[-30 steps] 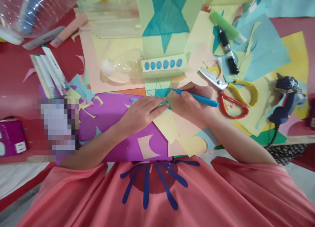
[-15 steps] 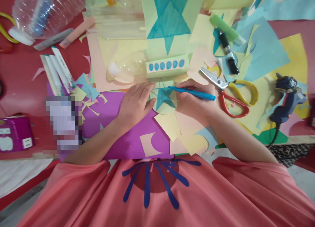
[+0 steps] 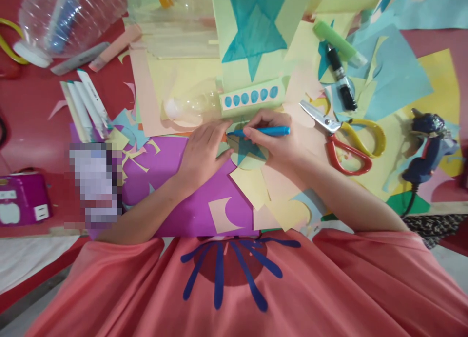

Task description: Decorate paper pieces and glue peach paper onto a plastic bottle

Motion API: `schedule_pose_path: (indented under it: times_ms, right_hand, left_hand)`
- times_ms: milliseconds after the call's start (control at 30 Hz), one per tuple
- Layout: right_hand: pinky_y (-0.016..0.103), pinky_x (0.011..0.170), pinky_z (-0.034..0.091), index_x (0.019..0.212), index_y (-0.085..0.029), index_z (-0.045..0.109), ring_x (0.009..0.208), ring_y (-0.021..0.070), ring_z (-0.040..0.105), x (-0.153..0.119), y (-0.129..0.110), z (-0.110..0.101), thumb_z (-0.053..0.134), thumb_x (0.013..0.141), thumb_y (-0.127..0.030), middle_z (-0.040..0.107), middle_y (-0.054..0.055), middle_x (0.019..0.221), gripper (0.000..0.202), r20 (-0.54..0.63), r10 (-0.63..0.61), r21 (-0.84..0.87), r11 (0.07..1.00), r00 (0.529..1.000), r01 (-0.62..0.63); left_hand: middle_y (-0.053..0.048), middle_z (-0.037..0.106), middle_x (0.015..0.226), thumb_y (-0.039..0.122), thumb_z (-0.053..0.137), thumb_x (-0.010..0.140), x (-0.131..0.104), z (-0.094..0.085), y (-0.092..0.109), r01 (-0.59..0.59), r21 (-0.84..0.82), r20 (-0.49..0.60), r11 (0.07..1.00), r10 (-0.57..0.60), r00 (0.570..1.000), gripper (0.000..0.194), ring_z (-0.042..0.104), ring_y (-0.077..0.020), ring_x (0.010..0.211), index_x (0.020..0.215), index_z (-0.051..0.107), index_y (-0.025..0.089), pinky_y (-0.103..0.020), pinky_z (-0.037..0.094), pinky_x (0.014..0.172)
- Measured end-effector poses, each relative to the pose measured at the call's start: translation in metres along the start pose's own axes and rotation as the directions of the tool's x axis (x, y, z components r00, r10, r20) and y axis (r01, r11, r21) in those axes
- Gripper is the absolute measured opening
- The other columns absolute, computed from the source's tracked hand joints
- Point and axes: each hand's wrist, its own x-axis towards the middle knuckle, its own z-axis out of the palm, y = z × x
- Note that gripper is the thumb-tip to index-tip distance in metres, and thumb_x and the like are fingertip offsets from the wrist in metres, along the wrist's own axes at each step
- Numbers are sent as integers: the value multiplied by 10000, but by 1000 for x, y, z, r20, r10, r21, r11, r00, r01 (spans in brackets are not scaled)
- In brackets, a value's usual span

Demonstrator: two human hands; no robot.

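Gripping blue marker (image 3: 265,131), scissors (image 3: 341,137) beside — right hand (image 3: 278,142)

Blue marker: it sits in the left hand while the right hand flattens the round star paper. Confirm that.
Not quite: the hands are swapped. The head view shows the blue marker in the right hand, while the left hand flattens the round star paper.

I see matt pale-green paper in the round cut-out with a blue star (image 3: 248,156), smooth plastic on the blue marker pen (image 3: 265,131), shiny metal blades on the red-and-yellow-handled scissors (image 3: 338,132), and a clear glossy plastic bottle (image 3: 190,105).
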Motion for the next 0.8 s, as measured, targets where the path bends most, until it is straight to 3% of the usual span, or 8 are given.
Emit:
schedule_pose_path:
  times_ms: [267, 800]
  right_hand:
    - [237, 492, 416, 669, -196, 570, 532, 79, 492, 1, 8, 0, 705, 804, -444, 559, -39, 591, 313, 23, -29, -11, 1000, 999, 29]
    - [245, 471, 411, 641, -215, 566, 537, 97, 493, 1, 9, -2, 693, 797, -448, 556, -31, 572, 308, 9, -14, -78, 997, 1000, 15]
  left_hand:
    - [-103, 622, 1318, 266, 592, 904, -1, 1, 0, 7, -19, -18, 1000, -7, 1000, 468, 543, -275, 1280, 1353, 472, 207, -445, 447, 1070]
    - [-105, 618, 1318, 278, 570, 918, -1, -1, 1, 0, -19, -20, 1000, -1, 1000, 444, 539, -273, 1285, 1344, 466, 216, -438, 445, 1073]
